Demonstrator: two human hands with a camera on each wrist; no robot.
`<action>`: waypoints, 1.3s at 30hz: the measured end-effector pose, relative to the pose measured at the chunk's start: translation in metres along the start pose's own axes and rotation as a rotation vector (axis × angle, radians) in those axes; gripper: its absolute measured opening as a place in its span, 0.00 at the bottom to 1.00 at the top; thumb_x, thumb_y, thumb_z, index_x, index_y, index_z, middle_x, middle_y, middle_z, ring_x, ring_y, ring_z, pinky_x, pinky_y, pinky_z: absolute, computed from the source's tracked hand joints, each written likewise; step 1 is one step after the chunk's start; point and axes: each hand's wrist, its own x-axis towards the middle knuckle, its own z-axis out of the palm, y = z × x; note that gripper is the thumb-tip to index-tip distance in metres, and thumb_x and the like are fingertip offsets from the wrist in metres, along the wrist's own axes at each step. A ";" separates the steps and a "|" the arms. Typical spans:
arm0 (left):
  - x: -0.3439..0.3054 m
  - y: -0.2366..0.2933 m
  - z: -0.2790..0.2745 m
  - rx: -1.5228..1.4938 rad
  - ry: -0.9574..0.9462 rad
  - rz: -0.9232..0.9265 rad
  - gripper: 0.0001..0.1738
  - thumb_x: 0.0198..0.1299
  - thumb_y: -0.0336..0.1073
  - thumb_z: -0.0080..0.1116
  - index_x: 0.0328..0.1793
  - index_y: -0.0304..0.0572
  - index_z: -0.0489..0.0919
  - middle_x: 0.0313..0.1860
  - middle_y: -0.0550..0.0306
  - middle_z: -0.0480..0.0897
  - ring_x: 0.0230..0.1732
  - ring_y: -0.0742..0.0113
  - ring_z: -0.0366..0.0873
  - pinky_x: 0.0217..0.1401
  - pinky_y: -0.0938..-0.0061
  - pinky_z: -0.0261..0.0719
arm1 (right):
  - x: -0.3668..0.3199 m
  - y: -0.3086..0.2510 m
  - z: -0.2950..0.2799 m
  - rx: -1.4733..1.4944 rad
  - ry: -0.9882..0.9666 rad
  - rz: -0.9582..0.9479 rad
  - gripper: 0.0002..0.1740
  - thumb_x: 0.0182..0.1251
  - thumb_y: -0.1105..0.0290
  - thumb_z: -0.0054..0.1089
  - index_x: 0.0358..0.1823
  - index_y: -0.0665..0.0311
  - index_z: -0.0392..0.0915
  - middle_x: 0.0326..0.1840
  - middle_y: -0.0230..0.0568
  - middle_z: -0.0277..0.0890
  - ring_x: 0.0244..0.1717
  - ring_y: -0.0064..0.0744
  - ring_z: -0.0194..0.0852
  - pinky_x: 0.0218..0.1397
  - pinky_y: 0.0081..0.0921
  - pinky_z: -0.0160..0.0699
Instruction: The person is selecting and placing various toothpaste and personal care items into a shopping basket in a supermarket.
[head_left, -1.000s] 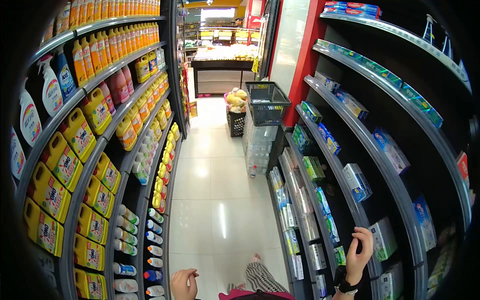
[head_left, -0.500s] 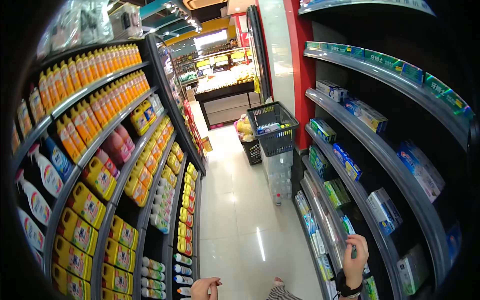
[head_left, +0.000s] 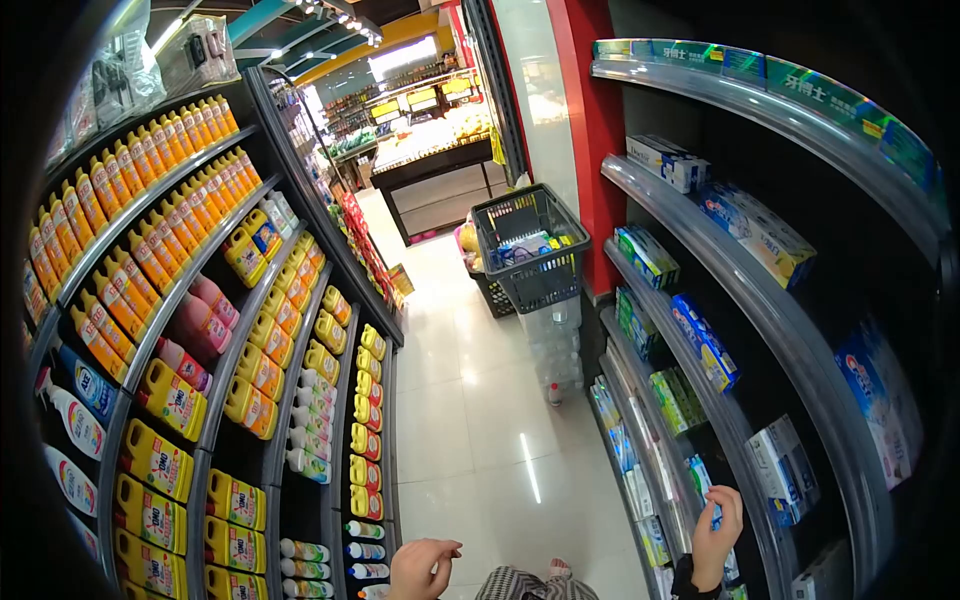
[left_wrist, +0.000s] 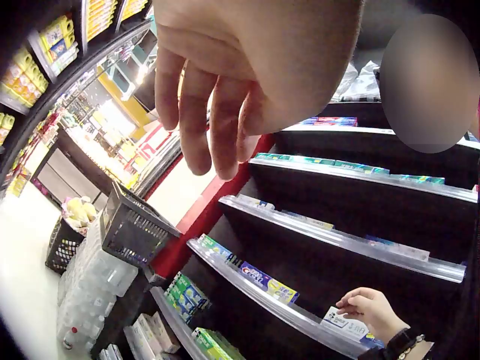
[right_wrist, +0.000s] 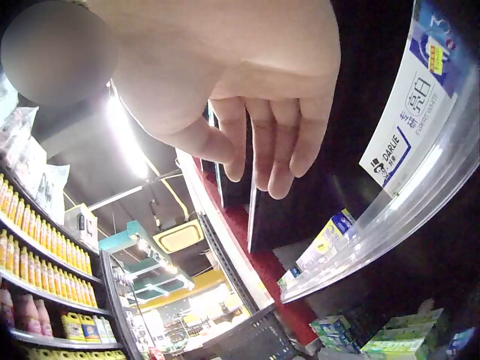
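Note:
My left hand (head_left: pixel 422 568) hangs low over the aisle with its fingers loosely bent and nothing in them. On the other side, my right hand (head_left: pixel 715 530) is raised beside the toothpaste shelves, also holding nothing, its fingers relaxed. In the right wrist view, a white and blue Darlie toothpaste box (right_wrist: pixel 411 112) stands on a shelf near that hand. Ahead, a black shopping basket (head_left: pixel 530 250) with several boxes inside sits on stacked packs of bottled water (head_left: pixel 548 350).
At left, shelves carry orange cleaner bottles (head_left: pixel 160 245) and yellow OMO jugs (head_left: pixel 155 460). More toothpaste boxes (head_left: pixel 755 228) line the right shelves. A red pillar (head_left: pixel 590 150) stands behind the basket. Tiled floor (head_left: pixel 470 430) runs forward to a display table (head_left: pixel 440 185).
The head view has tilted up and rolled, bringing the ceiling into sight. The basket appears larger and nearer, its contents now showing. Both hands stay empty and loosely bent.

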 end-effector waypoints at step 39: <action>0.210 -0.470 -0.101 0.010 0.335 -0.302 0.08 0.58 0.25 0.51 0.40 0.39 0.80 0.30 0.52 0.82 0.34 0.54 0.79 0.38 0.65 0.73 | 0.180 -0.276 0.552 0.049 -0.491 -0.495 0.11 0.51 0.81 0.56 0.38 0.67 0.75 0.43 0.48 0.75 0.43 0.47 0.77 0.46 0.33 0.76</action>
